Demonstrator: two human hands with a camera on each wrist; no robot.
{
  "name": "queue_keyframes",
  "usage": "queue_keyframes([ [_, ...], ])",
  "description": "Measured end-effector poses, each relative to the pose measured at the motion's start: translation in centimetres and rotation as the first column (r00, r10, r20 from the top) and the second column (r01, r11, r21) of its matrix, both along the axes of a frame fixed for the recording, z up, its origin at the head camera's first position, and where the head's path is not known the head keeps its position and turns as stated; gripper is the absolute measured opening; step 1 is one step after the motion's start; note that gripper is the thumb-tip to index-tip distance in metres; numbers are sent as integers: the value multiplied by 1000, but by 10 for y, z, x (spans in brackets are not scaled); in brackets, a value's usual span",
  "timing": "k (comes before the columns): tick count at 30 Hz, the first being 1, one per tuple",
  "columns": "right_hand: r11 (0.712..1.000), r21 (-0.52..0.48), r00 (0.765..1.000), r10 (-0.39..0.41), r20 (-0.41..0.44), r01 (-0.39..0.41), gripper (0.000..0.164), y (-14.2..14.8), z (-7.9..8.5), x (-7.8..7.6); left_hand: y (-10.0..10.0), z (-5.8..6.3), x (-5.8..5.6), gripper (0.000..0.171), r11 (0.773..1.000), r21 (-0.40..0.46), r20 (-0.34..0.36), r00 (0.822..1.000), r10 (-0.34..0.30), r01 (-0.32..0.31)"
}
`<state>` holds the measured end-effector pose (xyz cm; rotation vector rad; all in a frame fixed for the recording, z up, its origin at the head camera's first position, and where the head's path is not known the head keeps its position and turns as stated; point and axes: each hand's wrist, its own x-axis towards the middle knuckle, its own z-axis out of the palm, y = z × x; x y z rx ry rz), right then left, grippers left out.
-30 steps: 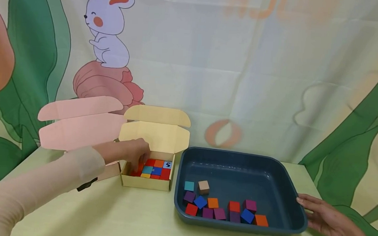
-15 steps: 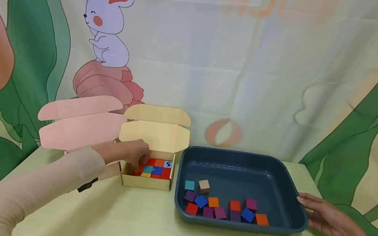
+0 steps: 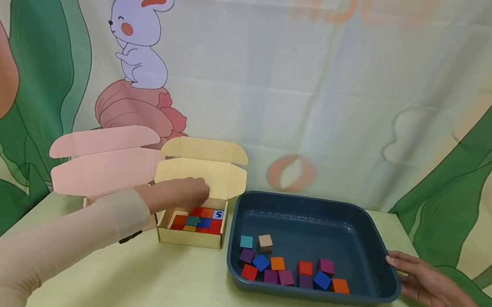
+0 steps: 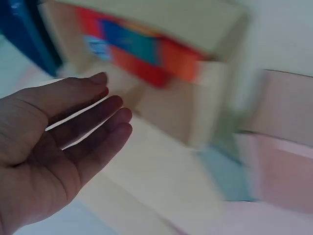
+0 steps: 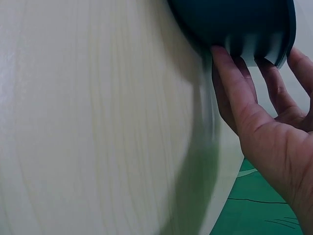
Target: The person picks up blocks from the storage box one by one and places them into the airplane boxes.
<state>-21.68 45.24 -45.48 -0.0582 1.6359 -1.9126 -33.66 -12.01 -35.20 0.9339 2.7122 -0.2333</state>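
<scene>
My left hand is over the back of the yellow box, above its blocks. In the left wrist view the left hand has relaxed, slightly bent fingers, with nothing in its grasp. Coloured blocks lie close together in the box, one marked with a 5; a bare strip shows at the left. My right hand is at the right side of the dark blue tray. In the right wrist view its long, fairly straight fingers touch the tray's outer wall.
Several loose blocks in red, blue, orange, purple, teal and plain wood lie along the tray's near and left parts. A pink box with its lid raised stands left of the yellow box. Behind the table hangs a printed cloth.
My left hand has lifted from the left part of the yellow box and moved right and back, uncovering red and orange blocks there. The right hand and tray stay put.
</scene>
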Motion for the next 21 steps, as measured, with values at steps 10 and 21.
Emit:
queue_keyframes([
  [10, 995, -99, 1000, 11, 8, -10, 27, 4, 2, 4, 185, 24, 28, 19, 908, 11, 30, 907, -419, 419],
  [21, 999, 20, 999, -39, -23, 39, 51, -1, 0, 3, 291, -26, 50, 13, 919, -3, 274, 884, -379, 394],
])
